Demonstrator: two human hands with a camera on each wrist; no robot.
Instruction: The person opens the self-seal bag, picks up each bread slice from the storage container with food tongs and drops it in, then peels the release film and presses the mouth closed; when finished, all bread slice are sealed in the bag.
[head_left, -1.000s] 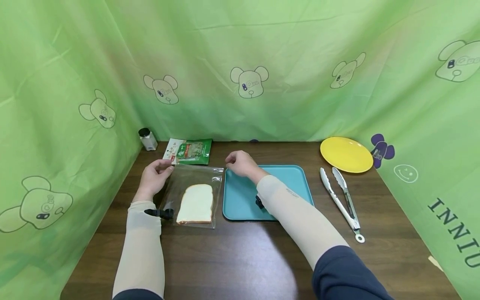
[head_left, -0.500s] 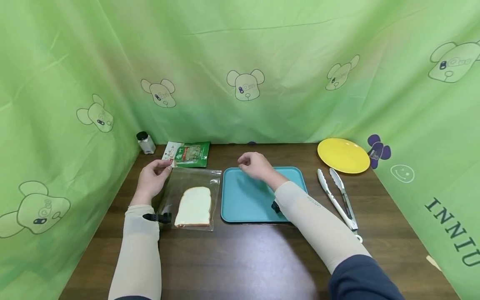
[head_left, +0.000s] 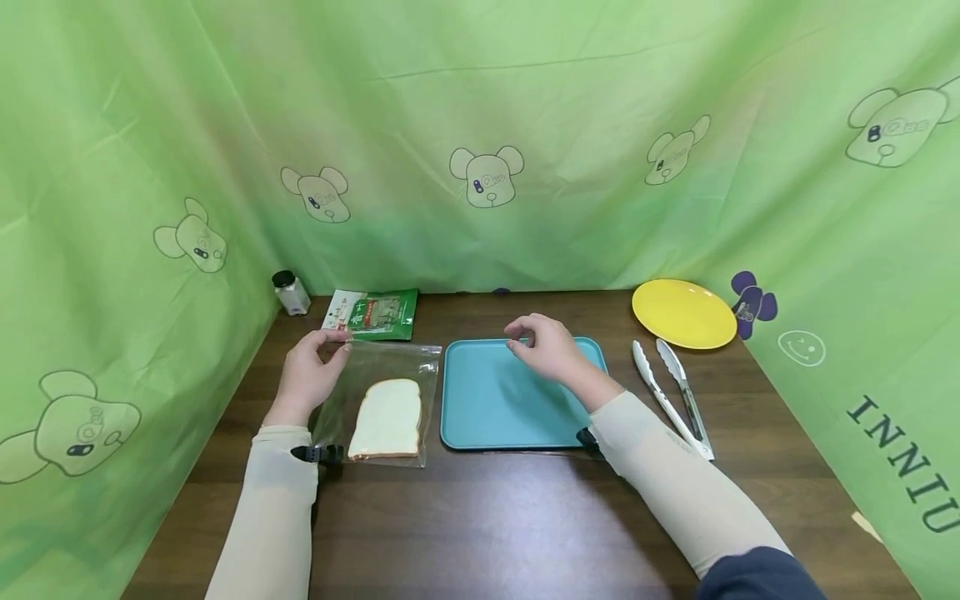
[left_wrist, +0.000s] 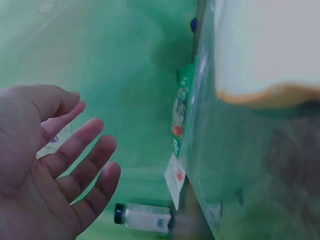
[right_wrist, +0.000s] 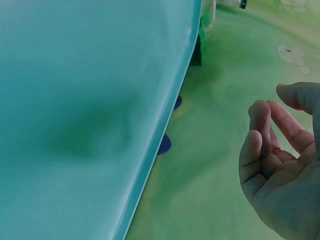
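Observation:
A slice of white bread (head_left: 387, 421) lies inside a clear zip bag (head_left: 375, 358) on the table. My left hand (head_left: 309, 373) hovers by the bag's upper left corner. In the left wrist view its fingers (left_wrist: 95, 160) are spread and relaxed, with nothing between them and apart from the bag. Above the blue tray (head_left: 487, 417) floats my right hand (head_left: 551, 350), holding nothing. Its fingers (right_wrist: 252, 145) are loosely bent, the thumb away from them, in the right wrist view. The tray bears no objects that I can see.
Behind the bag lie a green seasoning packet (head_left: 375, 315) and a small black-capped jar (head_left: 291, 293). To the right are a yellow plate (head_left: 684, 314) and white-and-metal tongs (head_left: 671, 400), partly covered by the right sleeve. A green curtain (head_left: 480, 83) surrounds the table.
My right hand has moved right, from the tray's left corner to above its right half, its fingers loosening. The left hand has stayed by the bag's corner and its thumb and index finger have parted.

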